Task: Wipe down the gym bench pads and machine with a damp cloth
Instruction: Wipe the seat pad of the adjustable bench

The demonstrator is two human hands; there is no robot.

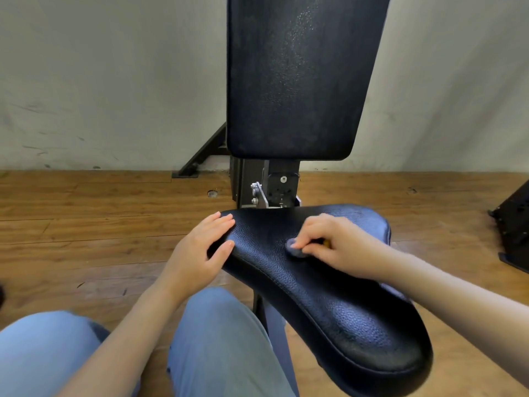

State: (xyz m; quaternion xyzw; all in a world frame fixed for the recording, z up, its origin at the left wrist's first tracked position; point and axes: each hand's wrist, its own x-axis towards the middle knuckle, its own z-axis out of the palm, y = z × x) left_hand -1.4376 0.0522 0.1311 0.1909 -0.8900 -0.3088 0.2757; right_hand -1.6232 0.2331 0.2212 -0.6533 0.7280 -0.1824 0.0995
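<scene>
Step in hand: wiping the seat pad (329, 296); the back pad (294, 78) and the frame (266, 184) probably come later.
Right hand (329, 245): fingers curled, clenched around a small grey cloth (296, 249) and pressing it on the far middle part of the seat.
Left hand (206, 247): fingers straight, resting flat on the far left edge of the seat, holding nothing.
Seat pad position: below the upright back pad, right of the knees.
Seat pad axis: long axis goes from far left to near right; the narrow end points near right.
Next move: I think strokes along this axis toward the near end, with steady pressure.

Gym: padded bench (329, 296), machine frame (266, 184).
</scene>
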